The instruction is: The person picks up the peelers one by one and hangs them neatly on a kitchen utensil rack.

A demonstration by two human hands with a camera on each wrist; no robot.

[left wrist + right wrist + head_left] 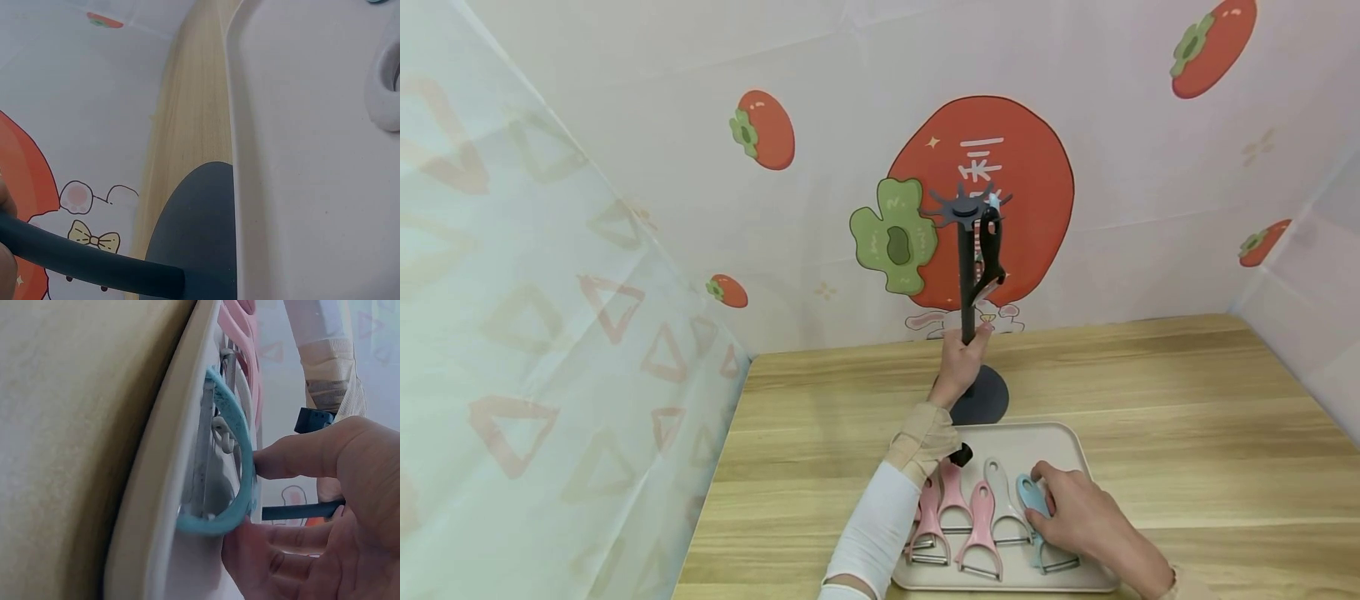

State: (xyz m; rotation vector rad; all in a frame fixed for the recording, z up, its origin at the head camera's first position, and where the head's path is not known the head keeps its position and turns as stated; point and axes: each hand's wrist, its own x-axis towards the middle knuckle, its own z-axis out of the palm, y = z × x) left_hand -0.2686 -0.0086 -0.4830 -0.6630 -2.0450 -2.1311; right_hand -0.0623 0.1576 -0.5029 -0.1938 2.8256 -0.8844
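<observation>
At a wood-grain tabletop (1187,433), we see a person's left hand (961,362) wrapped around the slim pole of a dark grey, round-based stand (966,262), its fingers curled about the shaft below a ring of radiating hooks. A black peeler (991,246) with a metal blade hangs near the top; behind it we glimpse something pale blue, too hidden to identify.

The right hand (1082,508) pinches a light-blue, Y-shaped peeler (1032,493) between thumb and fingers at the right side of a beige, round-cornered tray (1030,440). We cannot tell whether its blade end, over the tray, touches the bottom.

Left of it in the tray we count a pale grey, Y-shaped peeler (996,479) and several pink, Y-shaped peelers (981,508), partly screened by the left sleeve (880,517). Behind, a white wall covering (662,83) carries printed red fruit.
</observation>
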